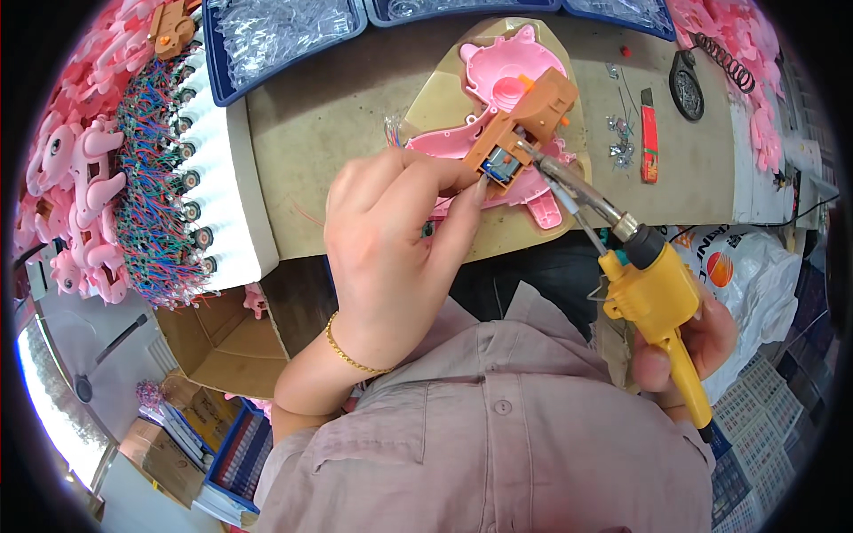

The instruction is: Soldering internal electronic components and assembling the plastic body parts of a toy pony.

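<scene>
From my remote view, the left hand [391,213] at centre pinches the brown housing [542,103], seemingly steadying it. Lower right, the right hand [708,342] grips the yellow soldering gun [656,291], tip angled inward.

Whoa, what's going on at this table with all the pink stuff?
Someone is working with both hands. The left hand pinches the near end of a brown plastic part, which sits over a pink shell. The right hand grips a yellow soldering tool, its metal tip at the part's opening; whether it touches is hard to tell. Bunches of colored wires are off to the left.
</scene>
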`<act>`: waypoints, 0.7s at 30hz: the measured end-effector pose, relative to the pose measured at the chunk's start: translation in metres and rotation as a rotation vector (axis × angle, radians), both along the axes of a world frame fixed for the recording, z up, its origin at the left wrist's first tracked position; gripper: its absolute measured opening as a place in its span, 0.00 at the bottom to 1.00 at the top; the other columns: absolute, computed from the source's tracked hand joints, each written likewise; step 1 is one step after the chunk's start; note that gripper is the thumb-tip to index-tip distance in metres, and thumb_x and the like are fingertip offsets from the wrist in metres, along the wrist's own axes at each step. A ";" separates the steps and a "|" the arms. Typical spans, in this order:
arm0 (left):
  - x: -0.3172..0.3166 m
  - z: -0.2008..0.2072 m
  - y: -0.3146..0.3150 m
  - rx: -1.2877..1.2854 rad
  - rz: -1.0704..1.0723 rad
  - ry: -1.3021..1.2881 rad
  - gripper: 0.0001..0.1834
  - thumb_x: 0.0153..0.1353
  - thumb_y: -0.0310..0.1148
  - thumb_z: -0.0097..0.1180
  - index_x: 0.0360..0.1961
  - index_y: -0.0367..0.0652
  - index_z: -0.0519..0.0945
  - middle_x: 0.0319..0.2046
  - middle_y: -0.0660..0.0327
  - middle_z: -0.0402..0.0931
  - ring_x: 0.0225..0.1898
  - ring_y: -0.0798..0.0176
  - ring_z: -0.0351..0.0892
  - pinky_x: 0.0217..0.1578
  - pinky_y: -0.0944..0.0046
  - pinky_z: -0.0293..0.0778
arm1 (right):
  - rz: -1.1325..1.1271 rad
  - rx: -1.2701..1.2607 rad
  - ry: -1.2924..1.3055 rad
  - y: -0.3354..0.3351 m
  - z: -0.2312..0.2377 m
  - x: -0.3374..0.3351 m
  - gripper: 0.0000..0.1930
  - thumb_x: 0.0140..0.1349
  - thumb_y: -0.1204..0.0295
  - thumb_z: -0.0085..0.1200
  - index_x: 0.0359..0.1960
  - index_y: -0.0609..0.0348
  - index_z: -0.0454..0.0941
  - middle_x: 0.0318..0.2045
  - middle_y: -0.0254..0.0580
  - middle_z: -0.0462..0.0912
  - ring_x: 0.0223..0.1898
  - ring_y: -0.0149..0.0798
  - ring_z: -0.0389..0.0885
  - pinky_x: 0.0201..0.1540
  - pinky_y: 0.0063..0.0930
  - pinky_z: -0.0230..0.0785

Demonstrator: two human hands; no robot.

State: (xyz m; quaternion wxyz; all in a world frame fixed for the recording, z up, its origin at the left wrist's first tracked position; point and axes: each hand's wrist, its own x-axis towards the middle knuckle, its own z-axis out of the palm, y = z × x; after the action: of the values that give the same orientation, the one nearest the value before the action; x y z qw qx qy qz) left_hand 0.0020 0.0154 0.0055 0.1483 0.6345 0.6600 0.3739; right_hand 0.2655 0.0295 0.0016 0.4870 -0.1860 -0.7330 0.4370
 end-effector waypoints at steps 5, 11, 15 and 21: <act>0.002 -0.004 0.000 0.024 0.033 0.042 0.04 0.49 0.25 0.63 0.26 0.40 0.79 0.26 0.62 0.76 0.29 0.62 0.71 0.33 0.65 0.64 | 0.073 0.062 -0.066 0.005 0.001 -0.012 0.35 0.57 0.72 0.59 0.62 0.69 0.53 0.46 0.71 0.73 0.40 0.44 0.79 0.44 0.28 0.72; 0.004 -0.002 0.001 0.038 0.038 0.113 0.05 0.48 0.25 0.63 0.26 0.42 0.79 0.26 0.63 0.76 0.30 0.62 0.71 0.33 0.65 0.64 | 0.054 0.087 -0.077 0.006 0.001 -0.012 0.34 0.58 0.72 0.57 0.62 0.69 0.54 0.47 0.70 0.73 0.40 0.44 0.80 0.42 0.28 0.72; 0.003 -0.003 0.000 0.047 0.028 0.134 0.05 0.48 0.25 0.63 0.27 0.42 0.79 0.26 0.63 0.76 0.30 0.62 0.71 0.33 0.65 0.63 | 0.043 0.105 -0.082 0.007 0.000 -0.013 0.33 0.58 0.72 0.56 0.62 0.70 0.54 0.47 0.69 0.73 0.39 0.44 0.80 0.42 0.28 0.73; 0.004 -0.002 0.001 0.070 0.029 0.148 0.05 0.47 0.25 0.63 0.27 0.42 0.79 0.26 0.63 0.76 0.30 0.61 0.71 0.34 0.64 0.64 | 0.027 0.137 -0.088 0.009 0.001 -0.013 0.32 0.59 0.72 0.54 0.63 0.70 0.55 0.48 0.67 0.74 0.39 0.44 0.81 0.40 0.28 0.73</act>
State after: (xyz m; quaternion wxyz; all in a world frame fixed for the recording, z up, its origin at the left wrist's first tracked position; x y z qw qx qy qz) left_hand 0.0062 0.0161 0.0034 0.0715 0.6557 0.6647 0.3509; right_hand 0.2521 0.0382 0.0023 0.4599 -0.1614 -0.7844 0.3836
